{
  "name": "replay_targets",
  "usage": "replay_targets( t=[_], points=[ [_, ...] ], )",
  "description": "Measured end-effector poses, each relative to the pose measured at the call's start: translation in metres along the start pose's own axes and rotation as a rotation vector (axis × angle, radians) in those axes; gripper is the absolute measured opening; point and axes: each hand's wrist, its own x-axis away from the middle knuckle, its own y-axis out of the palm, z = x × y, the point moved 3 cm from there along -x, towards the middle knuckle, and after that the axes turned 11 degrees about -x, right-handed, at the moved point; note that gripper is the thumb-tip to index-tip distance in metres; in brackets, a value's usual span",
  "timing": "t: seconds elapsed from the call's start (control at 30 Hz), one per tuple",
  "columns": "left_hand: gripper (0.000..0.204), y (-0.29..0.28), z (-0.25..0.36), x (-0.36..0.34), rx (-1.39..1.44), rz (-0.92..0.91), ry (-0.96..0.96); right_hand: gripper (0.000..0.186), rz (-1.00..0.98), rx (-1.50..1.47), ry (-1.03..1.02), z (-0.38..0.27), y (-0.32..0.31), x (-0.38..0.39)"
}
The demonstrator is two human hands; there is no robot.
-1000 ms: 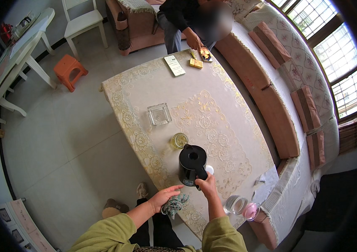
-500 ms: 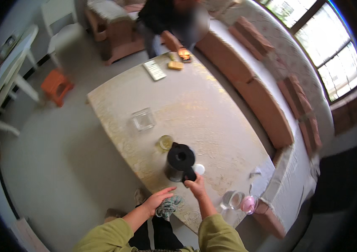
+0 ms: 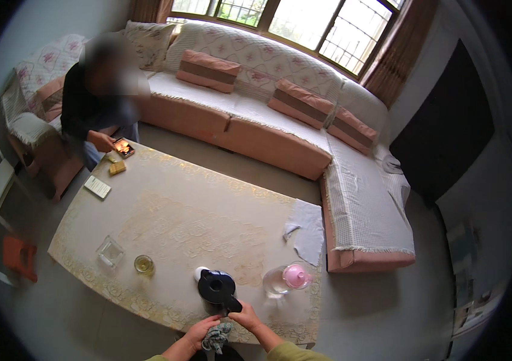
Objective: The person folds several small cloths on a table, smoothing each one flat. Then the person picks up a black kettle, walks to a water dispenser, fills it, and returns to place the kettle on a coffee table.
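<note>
My right hand (image 3: pixel 245 315) grips the handle of a black electric kettle (image 3: pixel 215 286) near the table's front edge. The kettle is upright, with its lid down; whether its base touches the table cannot be seen. In my left hand (image 3: pixel 198 333) is a bunched grey-green patterned cloth (image 3: pixel 217 338), and the fingertips reach close below the kettle. A small white round object (image 3: pixel 199 273) shows just behind the kettle's left side. To the left stands a glass of pale yellow liquid (image 3: pixel 144 265). A clear glass jug with a pink lid (image 3: pixel 295 276) stands to the right.
The table (image 3: pixel 165 210) also bears a square glass ashtray (image 3: pixel 110 251), a white card-like item (image 3: pixel 97 187), a yellow box (image 3: pixel 117 168) and a white cloth (image 3: pixel 305 231). Another person (image 3: pixel 90 102) sits at the far left, a hand by a dark box. A sofa (image 3: pixel 256 144) runs behind.
My view has turned to the right. The kettle has moved right, away from the glass and past the white round object. My left hand has come nearer to the kettle with the cloth.
</note>
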Motion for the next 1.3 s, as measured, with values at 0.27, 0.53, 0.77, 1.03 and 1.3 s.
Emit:
replay_targets(
  t=[0.27, 0.53, 0.77, 1.03, 1.3],
  points=[
    [0.042, 0.050, -0.021, -0.030, -0.167, -0.003, -0.138, 0.033, 0.198, -0.057, -0.026, 0.040, -0.059, 0.016],
    [0.046, 0.059, -0.040, -0.055, -0.159, 0.054, -0.118, 0.032, 0.191, -0.049, -0.047, 0.057, -0.076, 0.006],
    [0.043, 0.057, -0.046, -0.059, -0.086, 0.118, -0.083, 0.034, 0.155, -0.071, -0.056, 0.071, -0.083, 0.001],
    [0.033, 0.048, -0.060, -0.045, 0.034, 0.049, -0.077, 0.036, 0.130, -0.055, 0.039, 0.090, -0.097, 0.015],
    [0.032, 0.028, -0.058, 0.026, 0.160, 0.138, 0.118, 0.047, -0.186, 0.414, 0.012, 0.094, -0.130, 0.010]
  ],
)
